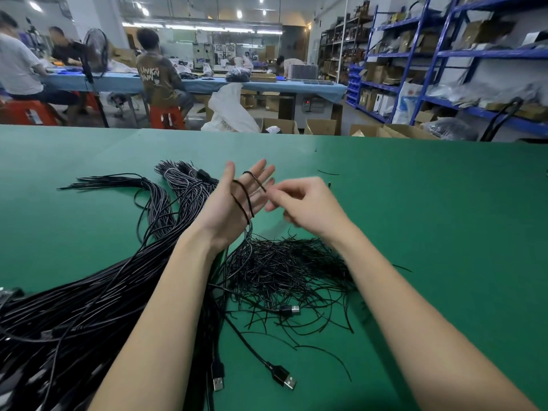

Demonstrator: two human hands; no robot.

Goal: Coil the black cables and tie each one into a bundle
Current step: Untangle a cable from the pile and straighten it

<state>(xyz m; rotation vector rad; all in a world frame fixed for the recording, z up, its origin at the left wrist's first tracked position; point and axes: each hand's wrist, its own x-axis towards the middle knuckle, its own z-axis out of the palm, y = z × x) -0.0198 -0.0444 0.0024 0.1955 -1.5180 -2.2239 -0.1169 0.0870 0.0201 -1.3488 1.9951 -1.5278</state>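
Note:
My left hand (237,200) is raised palm up with straight, spread fingers, and a black cable (241,200) is looped around it, across the palm and fingers. My right hand (305,203) is just beside it, fingers curled, pinching the same cable near the left fingertips. The cable's loose length hangs down from the left palm to the green table (444,218). A large pile of loose black cables (98,295) lies at the left. A heap of thin black twist ties (284,271) lies below my hands.
USB plugs (284,378) lie near the front edge between my arms. A short stray tie (327,172) lies far right of my hands. Beyond the table are people on red stools, cardboard boxes and blue shelving (415,54).

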